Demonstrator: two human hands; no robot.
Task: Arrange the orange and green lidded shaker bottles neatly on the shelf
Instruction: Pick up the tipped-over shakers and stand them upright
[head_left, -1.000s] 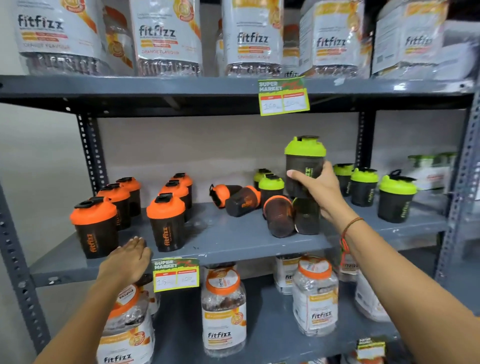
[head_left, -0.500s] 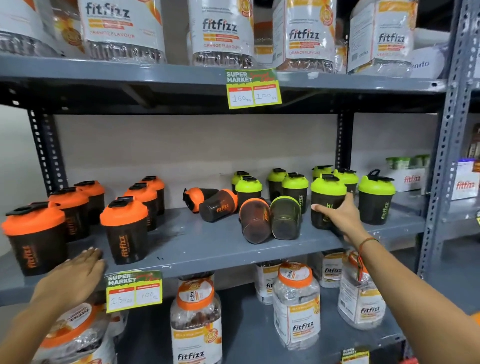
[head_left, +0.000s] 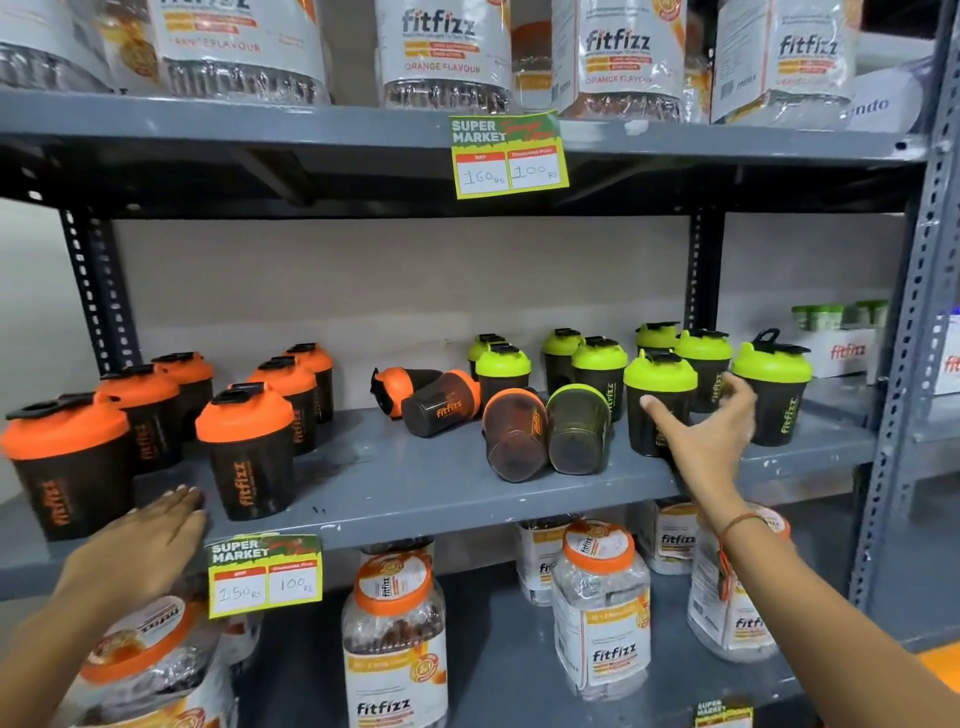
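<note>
On the grey middle shelf (head_left: 415, 483), several orange-lidded shakers (head_left: 244, 447) stand upright at the left. Several green-lidded shakers (head_left: 600, 374) stand upright at the right. Between them lie two tipped orange-lidded bottles (head_left: 439, 400), plus an orange-lidded one (head_left: 514, 434) and a green-lidded one (head_left: 576, 428) lying with their bases toward me. My right hand (head_left: 711, 434) is open, fingers spread, just in front of the front green-lidded shaker (head_left: 657, 400), not gripping it. My left hand (head_left: 150, 535) rests flat and open on the shelf's front edge, near the orange shakers.
Large fitfizz jars (head_left: 600, 608) fill the shelf below, and more jars (head_left: 441, 52) sit on the shelf above. Price tags (head_left: 506, 156) hang from both shelf edges. Perforated grey uprights (head_left: 904, 364) frame the right side; white fitfizz boxes (head_left: 844, 348) stand beyond.
My right hand set the green-lidded shaker down among the green ones at the right and let go, fingers now spread. The view shifted right. My left hand stayed on the shelf edge.
</note>
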